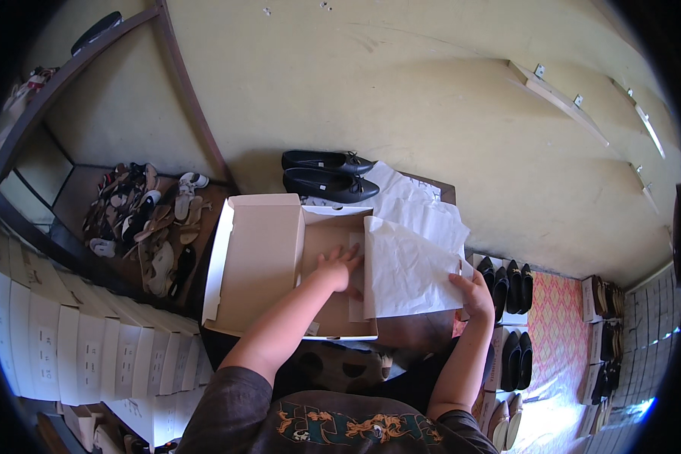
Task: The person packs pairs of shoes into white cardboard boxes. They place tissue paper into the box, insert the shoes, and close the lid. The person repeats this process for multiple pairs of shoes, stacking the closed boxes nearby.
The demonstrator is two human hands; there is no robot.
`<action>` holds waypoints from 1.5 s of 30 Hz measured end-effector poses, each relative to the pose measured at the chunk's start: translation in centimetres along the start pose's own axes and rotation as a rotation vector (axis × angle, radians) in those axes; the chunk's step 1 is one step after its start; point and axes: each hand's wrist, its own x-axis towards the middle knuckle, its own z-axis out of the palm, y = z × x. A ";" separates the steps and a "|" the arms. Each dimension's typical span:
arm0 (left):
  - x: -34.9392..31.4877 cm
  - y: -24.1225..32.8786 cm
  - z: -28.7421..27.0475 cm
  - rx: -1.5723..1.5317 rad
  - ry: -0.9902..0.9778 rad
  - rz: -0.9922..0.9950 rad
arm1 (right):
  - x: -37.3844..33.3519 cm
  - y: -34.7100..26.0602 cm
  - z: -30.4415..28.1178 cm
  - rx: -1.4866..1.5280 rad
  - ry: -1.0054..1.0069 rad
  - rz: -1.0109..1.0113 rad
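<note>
An opened shoe box [261, 261] lies before me, plain cardboard inside, its lid folded out to the left. Inside the box's right half, my left hand [340, 268] rests with fingers spread on the paper and bottom. My right hand [474, 293] pinches the right edge of a white sheet of tissue paper [408, 272], which covers the box's right side and hangs out past it. Behind the box stands a pair of black flat shoes [329, 184] with small bows, toes to the right. More crumpled white paper [412, 193] lies beside them.
White shoe boxes [83, 356] are stacked along the left. Above them, a shelf holds a heap of sandals [147, 216]. Pairs of shoes on boxes [513, 356] line the right, beside a red patterned floor covering [556, 310]. Wall shelves [556, 98] jut out at upper right.
</note>
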 end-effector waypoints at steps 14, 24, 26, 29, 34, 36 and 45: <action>-0.5 0.1 -0.4 -0.060 -0.024 0.036 | -0.8 -0.7 -0.5 0.029 -0.017 -0.047; -0.7 0.3 -0.5 0.023 -0.040 0.020 | -1.1 -1.5 0.4 0.027 0.034 -0.014; -0.8 0.4 -0.9 0.036 -0.040 0.031 | -0.6 -1.0 0.0 0.056 0.005 -0.020; -1.0 0.4 -1.4 0.075 -0.022 0.043 | -0.2 -0.5 -0.3 0.049 -0.005 -0.011; 0.2 -1.6 -5.6 0.082 -0.053 0.031 | 0.4 0.0 -0.6 0.040 0.029 0.006; 1.1 -3.2 -8.7 -0.086 0.067 0.097 | 0.4 0.1 -0.9 0.030 0.045 0.036; 10.3 -9.7 -14.6 -0.139 0.702 -0.098 | 1.2 0.0 -1.1 -0.047 0.107 0.096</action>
